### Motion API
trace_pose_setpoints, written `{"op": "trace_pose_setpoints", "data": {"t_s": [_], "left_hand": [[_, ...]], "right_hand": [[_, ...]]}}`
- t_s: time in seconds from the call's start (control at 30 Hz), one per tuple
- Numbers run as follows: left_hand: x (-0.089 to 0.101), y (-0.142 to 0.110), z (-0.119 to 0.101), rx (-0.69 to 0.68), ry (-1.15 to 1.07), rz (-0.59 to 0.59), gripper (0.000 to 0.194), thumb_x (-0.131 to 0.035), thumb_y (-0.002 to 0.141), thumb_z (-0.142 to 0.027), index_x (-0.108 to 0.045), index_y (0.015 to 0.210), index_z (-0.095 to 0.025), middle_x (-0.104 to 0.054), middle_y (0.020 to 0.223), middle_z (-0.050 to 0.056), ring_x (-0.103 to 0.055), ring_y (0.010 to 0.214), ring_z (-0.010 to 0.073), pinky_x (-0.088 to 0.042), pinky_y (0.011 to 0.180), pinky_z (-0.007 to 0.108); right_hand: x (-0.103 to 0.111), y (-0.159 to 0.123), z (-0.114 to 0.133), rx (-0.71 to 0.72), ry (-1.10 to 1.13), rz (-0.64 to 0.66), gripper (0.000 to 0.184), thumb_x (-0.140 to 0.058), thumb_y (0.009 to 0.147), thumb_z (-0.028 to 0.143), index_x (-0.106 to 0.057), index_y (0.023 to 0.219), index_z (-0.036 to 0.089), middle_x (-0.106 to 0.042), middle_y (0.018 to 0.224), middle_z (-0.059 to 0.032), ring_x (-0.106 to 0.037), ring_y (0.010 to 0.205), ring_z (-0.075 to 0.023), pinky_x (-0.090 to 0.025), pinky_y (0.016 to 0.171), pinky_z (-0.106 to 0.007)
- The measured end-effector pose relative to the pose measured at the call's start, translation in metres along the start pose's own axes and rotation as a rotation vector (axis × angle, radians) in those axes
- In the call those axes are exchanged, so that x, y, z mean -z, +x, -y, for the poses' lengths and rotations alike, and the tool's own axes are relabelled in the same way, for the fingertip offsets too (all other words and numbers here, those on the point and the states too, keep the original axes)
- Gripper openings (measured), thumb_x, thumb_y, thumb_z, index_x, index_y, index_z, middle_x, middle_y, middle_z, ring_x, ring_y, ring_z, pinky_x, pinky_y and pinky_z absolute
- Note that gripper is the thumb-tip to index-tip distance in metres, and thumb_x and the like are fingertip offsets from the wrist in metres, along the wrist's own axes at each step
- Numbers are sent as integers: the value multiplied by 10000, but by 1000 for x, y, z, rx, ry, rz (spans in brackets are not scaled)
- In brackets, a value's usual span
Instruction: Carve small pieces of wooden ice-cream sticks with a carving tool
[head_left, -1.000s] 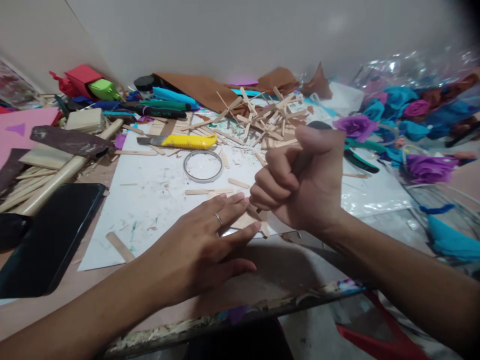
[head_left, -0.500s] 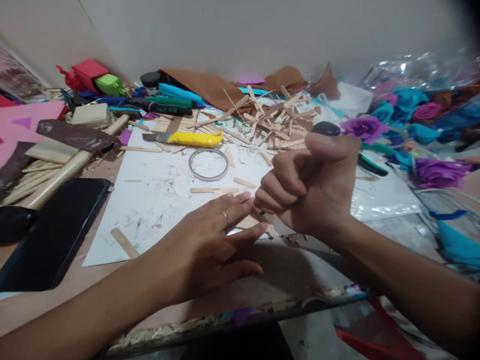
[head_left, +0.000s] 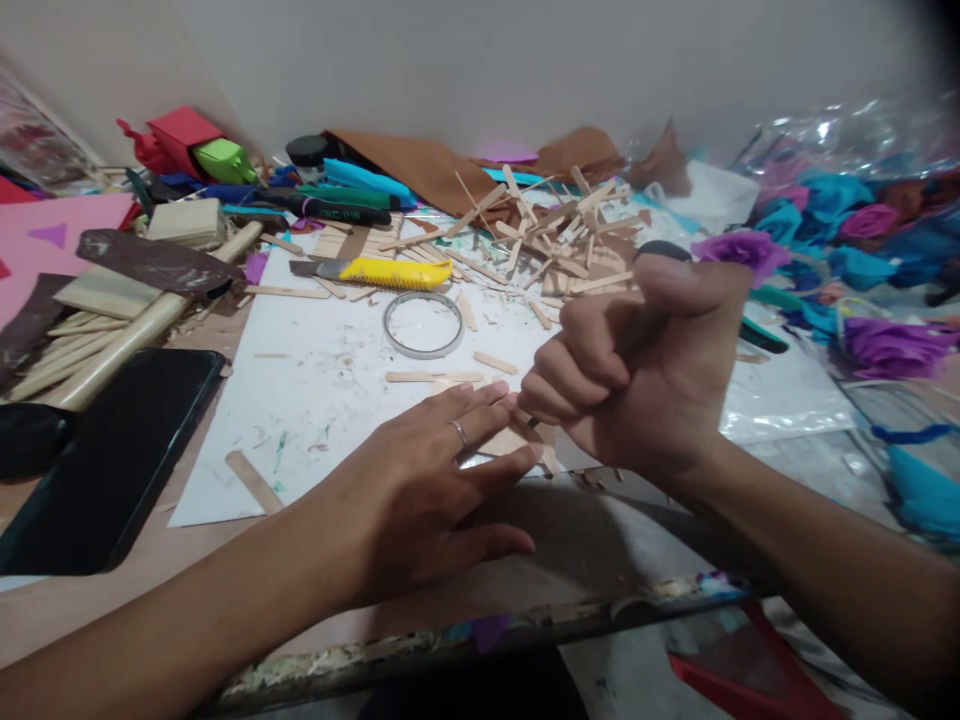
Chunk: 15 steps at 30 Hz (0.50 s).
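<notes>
My left hand (head_left: 427, 490), with a ring on one finger, lies palm down with its fingers stretched out. Its fingertips rest at a flat piece of light wood (head_left: 510, 440), which is partly hidden under them. My right hand (head_left: 637, 370) is closed in a fist round a dark-handled tool (head_left: 664, 250). The rounded handle end shows above the thumb; the fist covers most of the rest, so its kind is unclear. Beneath both hands is a white sheet (head_left: 300, 410) marked with stains and wood bits. Short craft sticks (head_left: 435, 377) lie just beyond the left fingertips.
A yellow utility knife (head_left: 394, 272) and a roll of tape (head_left: 424, 325) lie on the sheet, before a heap of craft sticks (head_left: 562, 230). At left are a black phone (head_left: 120, 460) and a wooden-handled tool (head_left: 127, 350). Purple and blue paper flowers (head_left: 896, 345) crowd the right.
My right fist has shifted slightly to the right with the tool still in it. My left hand keeps its pose, and the whole view has moved a little.
</notes>
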<state>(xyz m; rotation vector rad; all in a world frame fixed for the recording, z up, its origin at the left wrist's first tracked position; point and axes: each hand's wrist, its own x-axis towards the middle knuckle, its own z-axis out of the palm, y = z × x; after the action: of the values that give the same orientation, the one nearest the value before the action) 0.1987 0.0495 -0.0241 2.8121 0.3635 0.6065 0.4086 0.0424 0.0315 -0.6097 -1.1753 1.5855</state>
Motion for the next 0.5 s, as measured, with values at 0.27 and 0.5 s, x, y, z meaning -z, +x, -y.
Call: {"op": "trace_pose_setpoints", "data": {"t_s": [0.27, 0.5], "left_hand": [[1, 3, -3, 70, -55, 65, 536, -655, 990, -575, -659, 1396, -224, -597, 1498, 179, -518, 1443, 400, -452, 1191, 642], [-1, 3, -5, 69, -75, 33, 550, -607, 1015, -578, -621, 1436, -224, -576, 1519, 175, -508, 1447, 405, -476, 1175, 642]], "right_hand": [[1, -1, 2, -61, 11, 38, 639, -624, 895, 538, -271, 464, 227, -211, 395, 56, -217, 377, -88, -262, 427, -285], [-2, 4, 0, -86, 23, 6, 619, -653, 842, 533, -285, 437, 244, -167, 382, 68, -178, 355, -89, -215, 381, -276]]}}
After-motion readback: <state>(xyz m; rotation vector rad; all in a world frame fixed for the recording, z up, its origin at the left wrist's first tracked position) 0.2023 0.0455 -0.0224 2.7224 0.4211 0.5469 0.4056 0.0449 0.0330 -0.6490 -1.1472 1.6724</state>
